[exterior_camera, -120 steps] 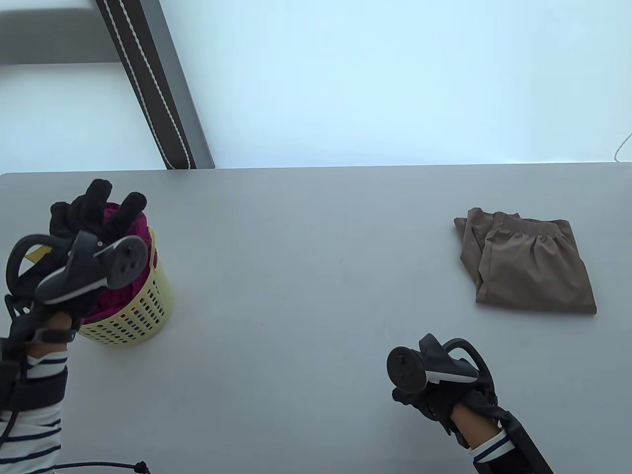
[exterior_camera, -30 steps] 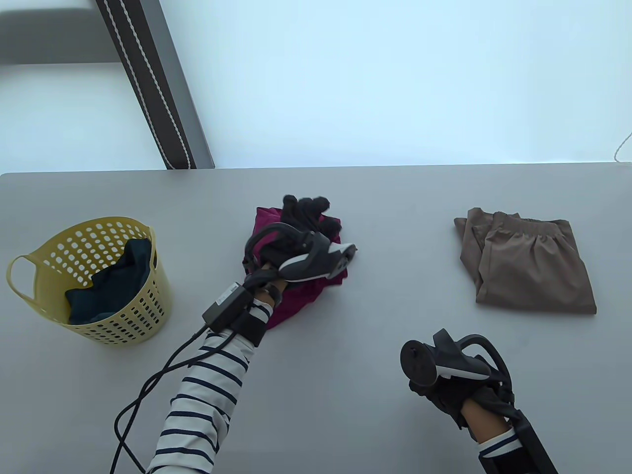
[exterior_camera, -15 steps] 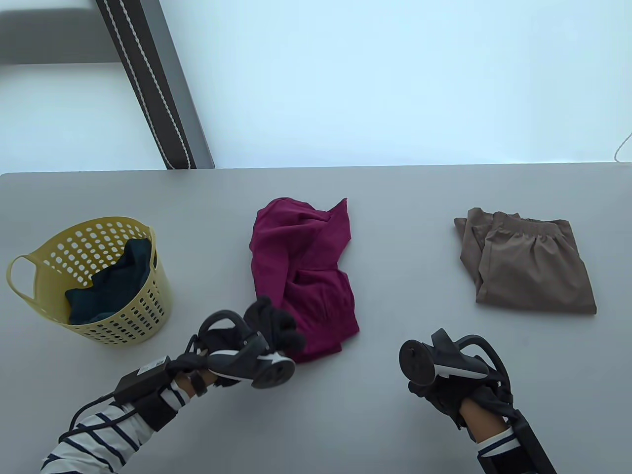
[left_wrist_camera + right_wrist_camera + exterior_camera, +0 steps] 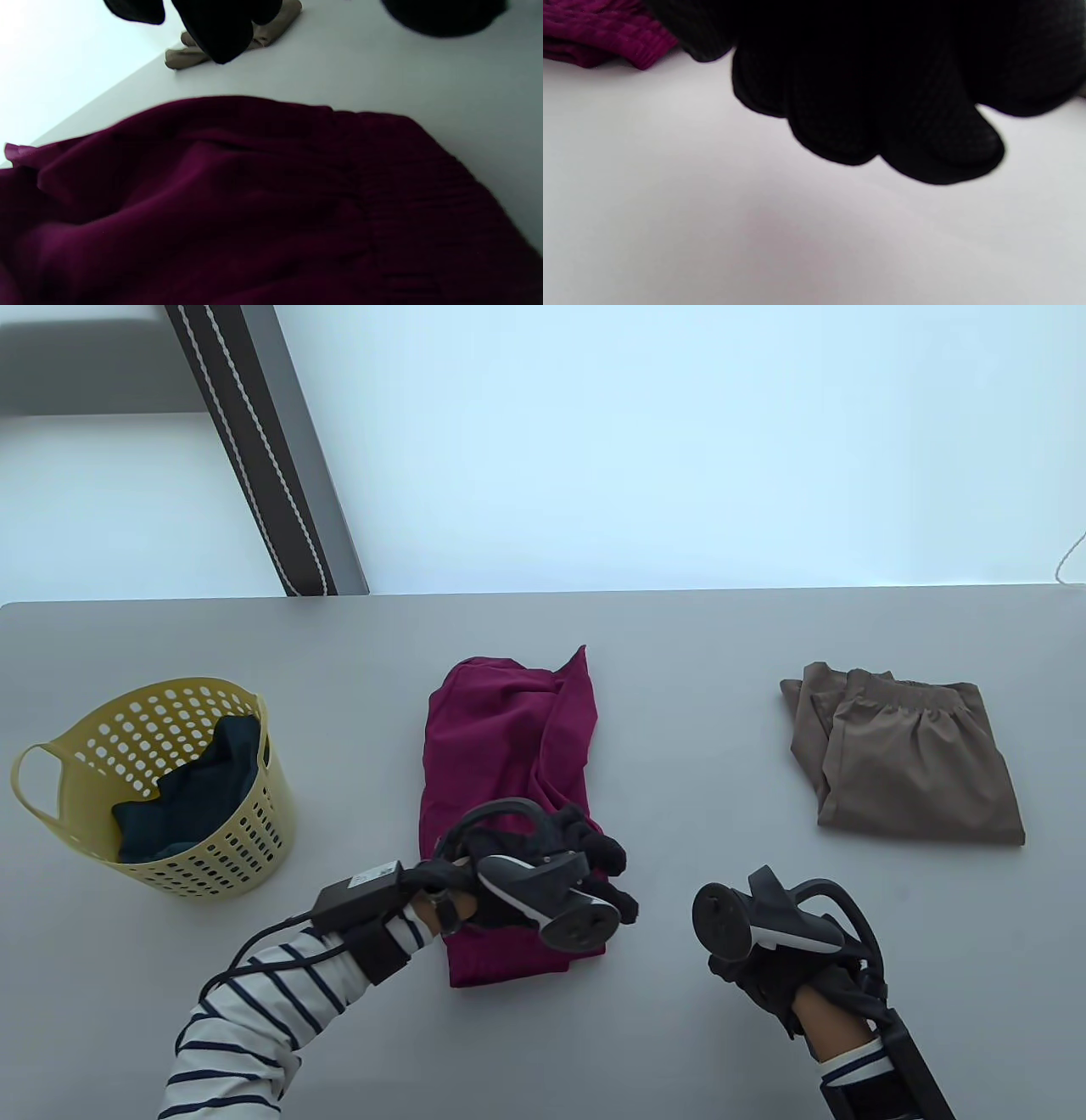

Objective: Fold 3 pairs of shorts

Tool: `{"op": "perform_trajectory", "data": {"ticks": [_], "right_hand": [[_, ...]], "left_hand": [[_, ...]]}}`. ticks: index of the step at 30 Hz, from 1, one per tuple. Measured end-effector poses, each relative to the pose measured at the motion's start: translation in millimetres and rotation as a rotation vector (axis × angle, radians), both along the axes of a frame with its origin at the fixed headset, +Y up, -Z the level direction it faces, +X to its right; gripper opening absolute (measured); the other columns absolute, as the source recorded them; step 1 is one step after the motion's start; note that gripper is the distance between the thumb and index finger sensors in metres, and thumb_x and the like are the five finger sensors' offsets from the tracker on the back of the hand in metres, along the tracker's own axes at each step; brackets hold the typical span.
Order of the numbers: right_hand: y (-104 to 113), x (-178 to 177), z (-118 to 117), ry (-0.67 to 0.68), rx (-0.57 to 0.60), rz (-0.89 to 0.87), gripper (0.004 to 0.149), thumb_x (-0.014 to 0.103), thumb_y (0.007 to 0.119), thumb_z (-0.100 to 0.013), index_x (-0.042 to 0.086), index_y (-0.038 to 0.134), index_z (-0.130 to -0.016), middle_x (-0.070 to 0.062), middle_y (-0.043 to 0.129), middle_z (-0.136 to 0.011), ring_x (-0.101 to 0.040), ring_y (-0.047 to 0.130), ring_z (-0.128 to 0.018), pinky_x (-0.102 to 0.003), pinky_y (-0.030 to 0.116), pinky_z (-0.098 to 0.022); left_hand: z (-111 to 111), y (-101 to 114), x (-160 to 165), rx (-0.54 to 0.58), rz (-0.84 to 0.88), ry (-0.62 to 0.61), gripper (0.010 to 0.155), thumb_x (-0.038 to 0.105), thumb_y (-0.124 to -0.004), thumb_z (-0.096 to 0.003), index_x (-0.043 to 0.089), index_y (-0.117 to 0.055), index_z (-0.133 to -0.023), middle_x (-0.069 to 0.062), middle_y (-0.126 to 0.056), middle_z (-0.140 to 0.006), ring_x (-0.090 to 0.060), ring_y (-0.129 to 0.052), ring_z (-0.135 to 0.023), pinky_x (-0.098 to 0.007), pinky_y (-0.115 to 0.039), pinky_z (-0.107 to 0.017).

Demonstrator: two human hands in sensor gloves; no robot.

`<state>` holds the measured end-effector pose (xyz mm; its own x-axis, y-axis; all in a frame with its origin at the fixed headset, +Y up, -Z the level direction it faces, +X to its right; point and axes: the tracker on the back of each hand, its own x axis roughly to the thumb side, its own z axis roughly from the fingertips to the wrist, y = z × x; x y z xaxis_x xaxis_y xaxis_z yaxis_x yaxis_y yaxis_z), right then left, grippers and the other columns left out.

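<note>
Shorts are spread across the table in three places. At the left of the frame a dark teal pair is bunched inside the yellow basket, still to be folded. At centre the magenta shorts lie rumpled and lengthways; the left hand is placed over their near end, though whether its fingers pinch the cloth cannot be told. The fabric is judged light, limp and easily creased, best taken at the ribbed waistband corners. At lower right the right hand is kept loosely curled, holding nothing. At the far right the tan shorts lie folded.
</note>
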<state>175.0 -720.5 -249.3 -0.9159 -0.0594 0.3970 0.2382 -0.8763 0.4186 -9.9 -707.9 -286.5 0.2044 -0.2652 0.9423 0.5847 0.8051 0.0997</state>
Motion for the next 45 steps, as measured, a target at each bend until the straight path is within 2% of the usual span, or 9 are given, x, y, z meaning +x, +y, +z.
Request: {"op": "perform_trajectory", "data": {"ticks": [2,6,9,14,20,28,30,34,45], "right_hand": [[0,0,0,0.000,0.003,0.004,0.038,0.044,0.063,-0.048,0.016,0.088,-0.055,-0.008,0.099,-0.043,-0.028,0.105,-0.030,-0.047,0.085,-0.028],[6,2,-1,-0.032,0.068,-0.002,0.044,0.049,0.062,-0.047,0.015,0.083,-0.065,-0.010,0.096,-0.054,-0.031,0.103,-0.041,-0.048,0.083,-0.034],[13,4,-2,-0.052,0.126,-0.119,0.080,0.064,0.053,-0.044,0.003,0.052,-0.096,-0.026,0.076,-0.084,-0.046,0.089,-0.067,-0.055,0.075,-0.045],[9,-9,2,0.002,0.123,-0.551,0.104,0.069,0.059,-0.039,0.002,0.017,-0.106,-0.032,0.034,-0.107,-0.067,0.039,-0.091,-0.073,0.043,-0.058],[3,-3,-2,-0.174,0.328,-0.586,0.067,0.050,0.073,-0.043,0.012,0.061,-0.096,-0.012,0.082,-0.087,-0.044,0.086,-0.081,-0.067,0.059,-0.058],[41,16,-7,-0.307,0.419,-0.789,0.048,0.033,0.074,-0.047,0.018,0.070,-0.092,-0.019,0.081,-0.089,-0.047,0.088,-0.075,-0.061,0.070,-0.052],[64,10,-7,-0.270,0.416,-0.761,0.048,0.028,0.075,-0.047,0.016,0.070,-0.093,-0.025,0.078,-0.090,-0.050,0.086,-0.074,-0.063,0.068,-0.052],[109,-7,-7,-0.135,0.287,-0.679,0.060,0.021,0.073,-0.047,0.002,0.049,-0.099,-0.022,0.081,-0.083,-0.046,0.093,-0.067,-0.061,0.072,-0.049],[297,-11,49,0.149,0.730,-1.254,0.045,0.035,0.074,-0.049,0.011,0.075,-0.087,-0.014,0.098,-0.065,-0.026,0.107,-0.040,-0.044,0.086,-0.035]], "left_hand": [[-4,-26,9,0.029,-0.139,0.000,0.091,0.057,-0.066,-0.0307,0.037,-0.013,-0.102,-0.028,-0.021,-0.116,-0.040,-0.058,-0.104,-0.067,-0.051,-0.074],[-10,-31,14,0.099,0.030,-0.019,0.047,0.055,-0.066,-0.0306,0.048,-0.059,-0.077,-0.005,-0.046,-0.115,-0.032,-0.071,-0.102,-0.061,-0.059,-0.075],[-16,2,9,0.134,0.328,0.079,0.042,0.052,-0.068,-0.0323,0.045,-0.061,-0.073,0.007,-0.066,-0.107,-0.025,-0.085,-0.098,-0.057,-0.067,-0.074],[-24,74,-8,-0.055,0.816,0.267,0.040,0.046,-0.069,-0.0362,0.038,-0.061,-0.075,0.018,-0.088,-0.085,-0.007,-0.104,-0.078,-0.046,-0.080,-0.071],[-30,144,-62,-0.149,1.223,0.359,0.040,0.043,-0.072,-0.0377,0.034,-0.063,-0.076,0.017,-0.094,-0.077,-0.003,-0.109,-0.065,-0.041,-0.086,-0.066],[-35,155,-148,-0.060,1.299,0.487,0.044,0.043,-0.074,-0.0387,0.034,-0.064,-0.081,0.015,-0.097,-0.075,0.000,-0.111,-0.058,-0.037,-0.089,-0.064],[-30,153,-164,-0.015,1.256,0.477,0.066,0.041,-0.075,-0.0395,0.036,-0.048,-0.100,0.015,-0.097,-0.075,0.000,-0.112,-0.056,-0.037,-0.090,-0.063],[-10,167,-186,0.149,1.220,0.427,0.069,0.040,-0.077,-0.0397,0.030,-0.052,-0.103,0.014,-0.098,-0.076,0.000,-0.113,-0.055,-0.036,-0.094,-0.060],[46,264,-262,-0.012,1.644,0.254,0.050,0.040,-0.073,-0.0476,0.031,-0.062,-0.095,0.006,-0.094,-0.079,0.003,-0.107,-0.042,-0.033,-0.094,-0.057]]}}
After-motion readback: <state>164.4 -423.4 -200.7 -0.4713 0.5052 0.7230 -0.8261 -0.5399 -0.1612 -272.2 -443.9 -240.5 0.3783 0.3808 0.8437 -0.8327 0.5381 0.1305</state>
